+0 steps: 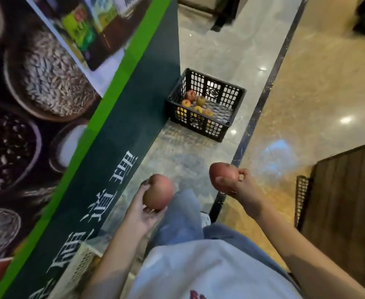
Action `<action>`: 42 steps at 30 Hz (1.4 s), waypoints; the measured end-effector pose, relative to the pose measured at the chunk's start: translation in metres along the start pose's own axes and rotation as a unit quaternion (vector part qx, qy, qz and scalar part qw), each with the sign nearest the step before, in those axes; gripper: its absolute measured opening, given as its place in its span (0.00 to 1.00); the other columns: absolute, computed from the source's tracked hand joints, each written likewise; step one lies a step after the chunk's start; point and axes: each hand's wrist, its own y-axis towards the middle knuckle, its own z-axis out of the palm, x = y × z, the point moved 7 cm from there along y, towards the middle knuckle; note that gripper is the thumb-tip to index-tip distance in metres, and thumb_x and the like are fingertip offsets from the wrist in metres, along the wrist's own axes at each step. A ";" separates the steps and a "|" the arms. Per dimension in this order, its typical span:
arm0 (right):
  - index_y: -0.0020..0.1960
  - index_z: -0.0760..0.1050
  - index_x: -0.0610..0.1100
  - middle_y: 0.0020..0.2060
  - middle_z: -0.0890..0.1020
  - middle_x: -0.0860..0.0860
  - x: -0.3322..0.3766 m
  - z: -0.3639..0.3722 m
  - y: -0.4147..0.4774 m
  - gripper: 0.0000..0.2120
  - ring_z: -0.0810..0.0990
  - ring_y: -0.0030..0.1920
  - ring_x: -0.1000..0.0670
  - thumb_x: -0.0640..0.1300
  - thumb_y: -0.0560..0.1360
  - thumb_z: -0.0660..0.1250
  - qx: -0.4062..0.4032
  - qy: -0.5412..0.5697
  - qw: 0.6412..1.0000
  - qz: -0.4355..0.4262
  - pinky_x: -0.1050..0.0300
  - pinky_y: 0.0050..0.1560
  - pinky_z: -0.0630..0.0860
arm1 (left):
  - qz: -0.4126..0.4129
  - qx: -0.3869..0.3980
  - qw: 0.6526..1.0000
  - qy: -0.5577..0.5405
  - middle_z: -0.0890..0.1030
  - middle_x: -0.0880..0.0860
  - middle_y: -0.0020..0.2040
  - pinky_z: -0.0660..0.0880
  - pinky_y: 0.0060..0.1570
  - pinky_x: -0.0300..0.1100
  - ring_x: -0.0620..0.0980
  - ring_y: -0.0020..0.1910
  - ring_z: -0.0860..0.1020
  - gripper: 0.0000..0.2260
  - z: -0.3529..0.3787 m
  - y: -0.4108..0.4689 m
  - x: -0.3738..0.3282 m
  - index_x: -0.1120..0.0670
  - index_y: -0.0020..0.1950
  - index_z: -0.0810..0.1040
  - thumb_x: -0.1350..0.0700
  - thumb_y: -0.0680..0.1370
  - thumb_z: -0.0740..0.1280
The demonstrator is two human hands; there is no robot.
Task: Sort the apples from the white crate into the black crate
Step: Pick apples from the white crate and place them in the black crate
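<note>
Polished stone floor (209, 50) stretches ahead of you, with a green display panel (116, 147) along your nine-o'clock side. Nearest, at seven o'clock, only a corner of the white crate (81, 263) shows, and its contents are cut off.

Your left hand (140, 216) cups one red apple (158, 192) from below, fingers curled round it. Your right hand (245, 190) holds the second apple (221, 174), thumb and fingers wrapped round it.

Farther off at twelve o'clock the black crate (217, 131) sits on the floor by the panel's end. Perhaps five or six sorted apples (196, 104) are bunched on its nine-o'clock side, but the slotted wall hides part of them.

Walk right up and crouch before you let go. Set each fruit on the bare three-o'clock half rather than dropping it, so nothing bruises. Blur smears the panel's pictures.
</note>
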 end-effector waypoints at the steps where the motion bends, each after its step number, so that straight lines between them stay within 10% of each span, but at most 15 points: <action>1: 0.60 0.65 0.42 0.56 0.73 0.41 0.008 0.002 0.009 0.29 0.78 0.55 0.38 0.39 0.65 0.77 0.001 0.005 1.000 0.000 0.46 0.49 0.79 | -0.001 -0.008 1.000 -0.007 0.74 0.58 0.47 0.80 0.34 0.48 0.55 0.44 0.75 0.12 0.002 0.005 -0.006 0.54 0.55 0.74 0.50 0.75 0.66; 14: 0.60 0.64 0.40 0.51 0.73 0.44 0.108 0.018 0.152 0.28 0.78 0.45 0.47 0.36 0.67 0.75 -0.081 0.068 0.994 0.029 0.59 0.37 0.79 | -0.015 -0.016 0.997 0.072 0.74 0.59 0.47 0.78 0.26 0.45 0.54 0.43 0.75 0.10 0.138 0.089 -0.162 0.56 0.46 0.73 0.49 0.76 0.65; 21: 0.56 0.64 0.45 0.57 0.73 0.40 0.133 0.005 0.193 0.30 0.78 0.48 0.39 0.42 0.62 0.79 -0.128 0.107 0.984 0.059 0.48 0.41 0.79 | 0.003 0.050 0.990 0.129 0.72 0.57 0.52 0.76 0.43 0.50 0.57 0.55 0.74 0.02 0.257 0.114 -0.239 0.47 0.48 0.74 0.51 0.77 0.65; 33: 0.61 0.64 0.44 0.57 0.71 0.41 0.217 -0.023 0.326 0.39 0.76 0.48 0.46 0.51 0.54 0.76 -0.111 0.069 0.988 0.087 0.54 0.42 0.75 | -0.023 -0.018 0.988 0.154 0.70 0.58 0.58 0.80 0.28 0.47 0.60 0.56 0.73 0.07 0.365 0.165 -0.279 0.45 0.55 0.72 0.52 0.77 0.64; 42: 0.60 0.59 0.46 0.50 0.70 0.49 0.238 -0.035 0.481 0.34 0.75 0.47 0.49 0.38 0.64 0.77 -0.105 -0.007 0.991 0.088 0.56 0.46 0.75 | -0.030 0.003 0.975 0.221 0.69 0.59 0.63 0.73 0.52 0.52 0.59 0.60 0.72 0.17 0.485 0.279 -0.281 0.49 0.66 0.70 0.55 0.77 0.64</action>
